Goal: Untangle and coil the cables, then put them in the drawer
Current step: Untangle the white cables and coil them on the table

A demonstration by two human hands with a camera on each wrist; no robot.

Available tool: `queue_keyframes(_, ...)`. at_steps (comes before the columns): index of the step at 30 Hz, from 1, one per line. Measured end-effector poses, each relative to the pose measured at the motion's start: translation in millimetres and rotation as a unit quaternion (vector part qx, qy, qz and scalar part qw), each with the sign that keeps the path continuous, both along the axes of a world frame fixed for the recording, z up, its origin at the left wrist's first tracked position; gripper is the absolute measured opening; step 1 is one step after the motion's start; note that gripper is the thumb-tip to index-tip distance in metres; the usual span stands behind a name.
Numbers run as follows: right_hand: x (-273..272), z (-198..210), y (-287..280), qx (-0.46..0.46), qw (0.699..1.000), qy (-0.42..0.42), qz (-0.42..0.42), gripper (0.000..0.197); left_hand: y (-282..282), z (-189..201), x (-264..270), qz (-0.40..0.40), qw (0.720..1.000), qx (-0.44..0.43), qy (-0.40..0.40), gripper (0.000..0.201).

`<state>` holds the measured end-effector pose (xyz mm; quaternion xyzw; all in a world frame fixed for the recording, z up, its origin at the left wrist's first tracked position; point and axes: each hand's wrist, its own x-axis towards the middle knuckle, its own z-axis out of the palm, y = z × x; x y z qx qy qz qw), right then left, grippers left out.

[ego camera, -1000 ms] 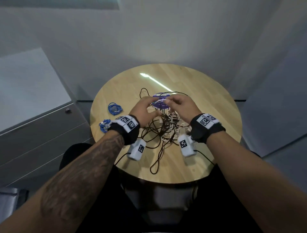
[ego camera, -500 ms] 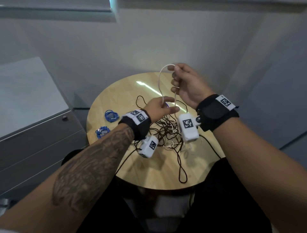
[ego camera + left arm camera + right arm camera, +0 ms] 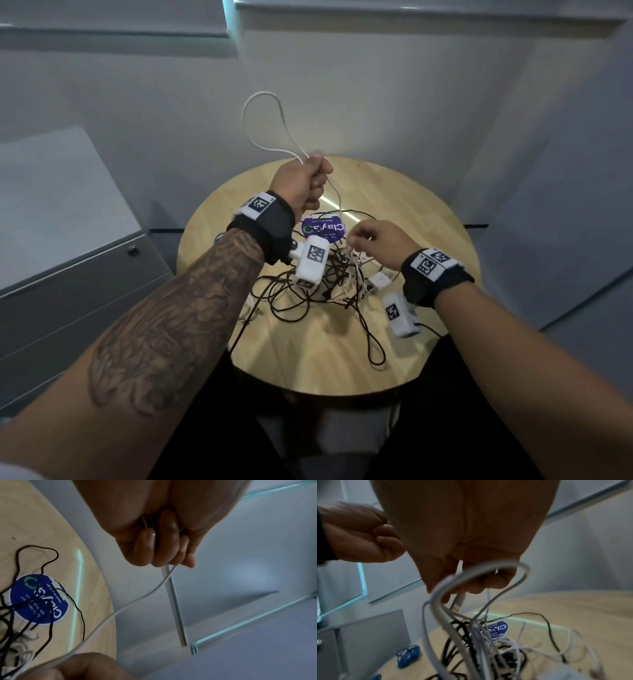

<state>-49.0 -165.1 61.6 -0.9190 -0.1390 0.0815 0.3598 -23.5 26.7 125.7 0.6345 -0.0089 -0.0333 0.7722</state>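
A tangle of black and white cables (image 3: 325,284) lies on the round wooden table (image 3: 428,240). My left hand (image 3: 317,171) is raised above the table's far side and grips a white cable (image 3: 263,92), whose loop stands up over the fist. The left wrist view shows those fingers (image 3: 164,555) curled round the cable (image 3: 137,600), which runs down toward my right hand. My right hand (image 3: 354,238) hovers low over the tangle and pinches white strands. In the right wrist view a white USB plug (image 3: 458,604) hangs below its fingers (image 3: 471,585).
A grey drawer cabinet (image 3: 68,291) with a round lock stands left of the table, its drawers closed. Two coiled blue cables (image 3: 409,654) lie on the table's left side. A purple sticker (image 3: 323,229) sits under the cables. A black loop (image 3: 375,346) trails toward the near edge.
The white loop has passed from my right hand to my left, which rose above the table. My right hand dropped to the tangle and pinches white strands there.
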Motion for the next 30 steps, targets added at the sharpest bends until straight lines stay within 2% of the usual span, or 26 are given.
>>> queue_keyframes(3,4.8,20.7,3.4,0.056,0.998,-0.019,-0.011,0.011,-2.2,-1.8,-2.2,-0.014,1.0,-0.012,0.002,0.033)
queue_keyframes(7,9.3,24.9,8.7,-0.026,0.999,0.016,0.037,0.015,-4.0,5.6,-2.0,-0.015,0.997,-0.071,-0.009,0.035)
queue_keyframes(9,6.4,24.2,10.0,-0.026,0.998,0.01,0.051,0.014,-2.7,11.0,-1.1,-0.009,0.996,-0.089,-0.015,0.034)
queue_keyframes(12,8.5,32.6,9.0,0.04,0.999,-0.034,0.001,0.016,0.5,6.9,-1.0,0.003,0.997,-0.073,-0.009,0.017)
queue_keyframes(13,10.6,38.3,8.0,0.09,0.995,-0.042,-0.025,0.016,0.4,1.1,-2.5,-0.001,0.999,-0.051,0.005,0.015)
queue_keyframes(14,13.8,44.2,7.0,0.143,0.988,-0.042,-0.05,0.016,-0.9,-6.7,-4.4,-0.01,1.0,-0.01,0.019,0.022)
queue_keyframes(16,17.2,58.4,8.2,0.226,0.971,-0.039,-0.072,0.014,-8.2,-26.3,-11.0,-0.041,0.989,0.14,0.01,0.03)
queue_keyframes(18,17.3,71.0,11.0,0.248,0.966,-0.048,-0.063,0.012,-20.9,-41.7,-20.0,-0.069,0.964,0.255,-0.025,0.016)
queue_keyframes(19,16.7,74.7,12.7,0.246,0.966,-0.058,-0.057,0.011,-27.2,-46.7,-22.4,-0.065,0.964,0.257,-0.038,0.01)
queue_keyframes(22,14.9,68.2,14.4,0.24,0.965,-0.084,-0.069,0.009,-35.7,-52.8,-17.4,-0.019,0.982,0.184,-0.022,0.021)
queue_keyframes(23,13.7,62.1,13.6,0.221,0.969,-0.084,-0.076,0.017,-35.5,-50.1,-15.2,-0.008,0.988,0.156,-0.015,0.024)
queue_keyframes(25,12.5,41.9,8.9,0.153,0.985,-0.062,-0.058,0.032,-32.2,-41.6,-10.0,-0.002,0.993,0.116,-0.013,0.027)
queue_keyframes(28,9.5,9.5,3.1,0.062,0.998,-0.01,0.012,0.029,-26.1,-22.9,-5.9,-0.019,0.995,0.095,-0.032,0.024)
queue_keyframes(30,8.9,-6.2,4.7,0.024,1.0,0.004,0.011,0.025,-21.9,-13.6,-1.2,-0.021,0.995,0.09,-0.036,0.024)
